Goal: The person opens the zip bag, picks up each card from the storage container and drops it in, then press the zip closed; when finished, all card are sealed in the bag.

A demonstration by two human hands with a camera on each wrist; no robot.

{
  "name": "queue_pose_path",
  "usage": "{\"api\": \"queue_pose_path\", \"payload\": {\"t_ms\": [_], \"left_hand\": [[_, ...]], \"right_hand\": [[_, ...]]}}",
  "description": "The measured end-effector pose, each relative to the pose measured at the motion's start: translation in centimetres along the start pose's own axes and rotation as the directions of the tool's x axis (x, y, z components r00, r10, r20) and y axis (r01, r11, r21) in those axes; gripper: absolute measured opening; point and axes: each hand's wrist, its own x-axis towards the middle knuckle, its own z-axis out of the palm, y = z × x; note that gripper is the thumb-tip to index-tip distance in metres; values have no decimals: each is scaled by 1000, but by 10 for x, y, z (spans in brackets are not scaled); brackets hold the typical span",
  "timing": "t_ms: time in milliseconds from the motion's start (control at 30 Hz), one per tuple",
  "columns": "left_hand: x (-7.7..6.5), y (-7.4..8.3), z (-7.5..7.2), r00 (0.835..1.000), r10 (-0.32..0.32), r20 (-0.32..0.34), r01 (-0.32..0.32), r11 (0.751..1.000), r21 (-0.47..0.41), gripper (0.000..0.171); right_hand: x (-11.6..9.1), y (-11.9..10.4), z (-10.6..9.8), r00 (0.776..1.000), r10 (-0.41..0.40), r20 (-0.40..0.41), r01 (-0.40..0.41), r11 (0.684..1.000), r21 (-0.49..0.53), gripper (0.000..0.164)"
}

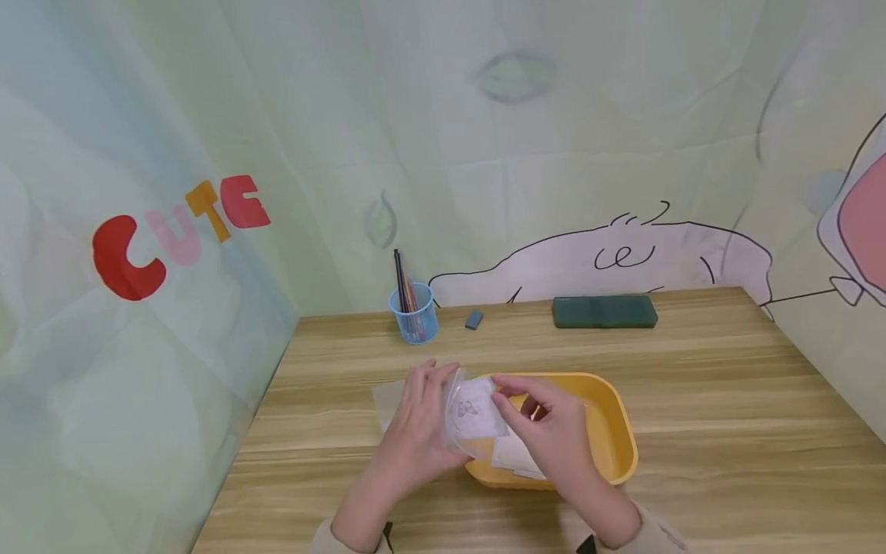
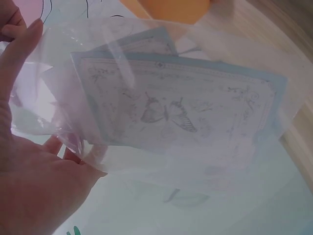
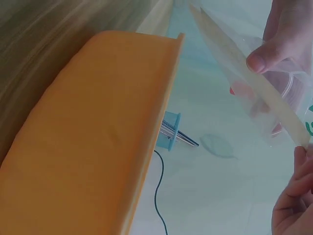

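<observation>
My left hand (image 1: 418,427) grips a clear plastic bag (image 2: 230,181) around its mouth, above the left side of a yellow tray (image 1: 614,438). Through the film, the left wrist view shows pale cards, the front one a blue-edged card (image 2: 205,98) printed with a butterfly. At the bag's opening my right hand (image 1: 557,431) pinches the edge of a white card (image 1: 479,419) between thumb and fingers. Seen edge-on in the right wrist view, that card (image 3: 276,100) lies partly inside the film. Loose white papers (image 1: 515,455) rest in the tray, partly hidden by my right hand.
A blue mesh cup (image 1: 418,325) with several pencils stands at the back of the wooden table (image 1: 713,400). Right of it lie a small blue eraser-like block (image 1: 474,320) and a dark green case (image 1: 605,312). A printed curtain (image 1: 443,154) hangs behind.
</observation>
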Motion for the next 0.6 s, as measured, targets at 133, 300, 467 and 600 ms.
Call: {"api": "queue_pose_path", "payload": {"t_ms": [133, 300, 467, 600], "left_hand": [[0, 0, 1, 1000, 16, -6, -16, 1000, 2, 111], [0, 0, 2, 1000, 19, -11, -19, 1000, -3, 110], [0, 1, 2, 1000, 13, -9, -13, 1000, -1, 111], [0, 1, 1, 1000, 21, -18, -21, 1000, -3, 112]], "right_hand": [[-5, 5, 3, 994, -1, 114, 6, 999, -44, 34], [-8, 3, 4, 976, 11, 217, 19, 991, -135, 44], [-10, 2, 5, 976, -41, 213, 79, 982, -171, 45], [-13, 4, 6, 966, -136, 219, 177, 967, -182, 33]]}}
